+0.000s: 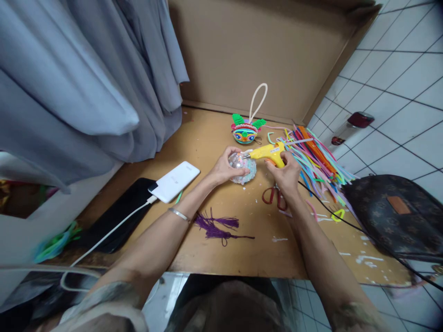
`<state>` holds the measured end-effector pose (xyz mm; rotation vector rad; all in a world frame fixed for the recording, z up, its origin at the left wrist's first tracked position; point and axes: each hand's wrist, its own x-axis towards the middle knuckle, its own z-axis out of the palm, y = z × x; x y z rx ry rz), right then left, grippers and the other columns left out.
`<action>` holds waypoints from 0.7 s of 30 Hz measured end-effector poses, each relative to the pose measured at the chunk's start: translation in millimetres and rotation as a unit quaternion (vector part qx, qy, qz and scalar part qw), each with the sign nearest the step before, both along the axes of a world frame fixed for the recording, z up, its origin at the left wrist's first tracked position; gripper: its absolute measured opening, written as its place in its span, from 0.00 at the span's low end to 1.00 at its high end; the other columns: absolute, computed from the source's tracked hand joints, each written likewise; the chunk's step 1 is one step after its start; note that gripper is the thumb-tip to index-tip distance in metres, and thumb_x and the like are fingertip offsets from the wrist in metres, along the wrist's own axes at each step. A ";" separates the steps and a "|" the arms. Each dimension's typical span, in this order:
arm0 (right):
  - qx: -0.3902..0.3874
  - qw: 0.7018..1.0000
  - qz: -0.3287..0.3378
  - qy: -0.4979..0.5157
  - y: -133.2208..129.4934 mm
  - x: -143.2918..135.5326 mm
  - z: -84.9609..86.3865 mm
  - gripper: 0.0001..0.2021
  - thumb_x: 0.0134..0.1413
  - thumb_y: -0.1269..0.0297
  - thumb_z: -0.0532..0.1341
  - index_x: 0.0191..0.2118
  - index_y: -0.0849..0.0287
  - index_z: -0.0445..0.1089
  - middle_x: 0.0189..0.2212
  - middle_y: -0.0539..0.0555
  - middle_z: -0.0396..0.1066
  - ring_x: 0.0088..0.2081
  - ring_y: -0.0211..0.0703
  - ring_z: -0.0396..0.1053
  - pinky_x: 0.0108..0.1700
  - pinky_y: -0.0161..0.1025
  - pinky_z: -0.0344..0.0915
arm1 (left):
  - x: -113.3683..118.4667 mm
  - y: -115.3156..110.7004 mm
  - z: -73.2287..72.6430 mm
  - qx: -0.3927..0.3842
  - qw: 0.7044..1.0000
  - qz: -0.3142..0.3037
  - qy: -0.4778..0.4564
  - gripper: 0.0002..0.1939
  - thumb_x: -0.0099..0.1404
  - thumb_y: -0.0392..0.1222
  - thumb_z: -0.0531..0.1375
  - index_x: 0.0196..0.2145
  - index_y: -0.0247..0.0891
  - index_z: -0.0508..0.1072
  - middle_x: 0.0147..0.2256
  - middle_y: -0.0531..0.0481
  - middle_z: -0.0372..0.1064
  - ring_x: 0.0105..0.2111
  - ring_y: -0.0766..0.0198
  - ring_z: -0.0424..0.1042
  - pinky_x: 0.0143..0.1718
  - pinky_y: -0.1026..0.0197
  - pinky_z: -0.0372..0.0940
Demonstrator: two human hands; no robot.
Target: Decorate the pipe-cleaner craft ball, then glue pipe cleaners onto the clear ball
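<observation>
My left hand (pixel 224 168) grips a round, clear ball (pixel 245 169) partly covered in fuzzy pale pipe cleaner, fingers curled about its left side. Wrapped in my right hand (pixel 286 171) is a yellow glue gun (pixel 268 153), its metal nozzle pointing left at the ball's upper part. Whether the nozzle touches the ball I cannot tell. A glue stick (pixel 300 141) juts from the gun's back, and its black cord runs off to the lower right. Just behind the ball stands a colourful lion-head ornament (pixel 245 133) with green ears and a white loop. Red-handled scissors (pixel 275 197) lie below my right hand.
Purple tassels (pixel 218 227) lie near the front. Many-coloured pipe cleaners (pixel 316 161) are heaped at the right beside a brown patterned bag (pixel 398 214). On the left, a white power bank (pixel 176 181) with a cable rests partly on a black phone-like slab (pixel 121 219). Cardboard (pixel 263 50) stands behind.
</observation>
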<state>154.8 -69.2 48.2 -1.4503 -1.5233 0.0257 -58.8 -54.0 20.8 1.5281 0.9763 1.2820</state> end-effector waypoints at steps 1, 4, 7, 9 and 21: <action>0.003 1.000 0.001 0.003 -0.1 -0.3 -0.2 0.16 0.41 0.49 0.63 0.28 0.54 0.59 0.22 0.44 0.56 0.26 0.37 0.54 0.31 0.38 0.53 | 0.2 -0.5 0.4 0.000 1.000 0.000 0.001 0.37 0.38 0.48 0.74 0.46 0.39 0.66 0.43 0.50 0.68 0.40 0.61 0.69 0.44 0.58 0.66; 0.006 1.000 0.005 0.010 -0.8 -1.7 -1.3 0.16 0.41 0.50 0.64 0.28 0.53 0.59 0.22 0.44 0.57 0.26 0.38 0.55 0.32 0.38 0.54 | 0.5 -1.3 1.1 0.008 1.000 0.006 0.006 0.37 0.39 0.48 0.74 0.45 0.39 0.67 0.44 0.49 0.69 0.40 0.61 0.69 0.46 0.57 0.67; 0.004 1.000 0.000 0.018 -2.2 -4.4 -1.7 0.15 0.41 0.51 0.64 0.29 0.53 0.60 0.23 0.45 0.59 0.27 0.38 0.56 0.32 0.38 0.55 | 0.3 -1.0 0.7 0.009 1.000 0.010 0.012 0.36 0.39 0.47 0.74 0.46 0.38 0.67 0.44 0.49 0.69 0.40 0.61 0.70 0.46 0.56 0.68; 0.001 1.000 -0.004 0.021 -3.3 -6.5 -1.4 0.15 0.41 0.52 0.63 0.28 0.53 0.59 0.23 0.45 0.59 0.27 0.39 0.56 0.32 0.38 0.55 | 0.1 -0.3 0.0 0.006 1.000 0.011 0.012 0.36 0.40 0.46 0.74 0.46 0.38 0.67 0.43 0.49 0.69 0.40 0.61 0.70 0.46 0.56 0.69; 0.009 1.000 -0.013 0.020 -2.4 -4.7 2.3 0.17 0.39 0.50 0.64 0.27 0.53 0.58 0.22 0.44 0.56 0.25 0.38 0.54 0.31 0.38 0.53 | 3.4 -2.9 1.3 -0.002 1.000 -0.003 0.001 0.36 0.38 0.45 0.73 0.45 0.39 0.66 0.43 0.50 0.69 0.41 0.60 0.69 0.47 0.56 0.67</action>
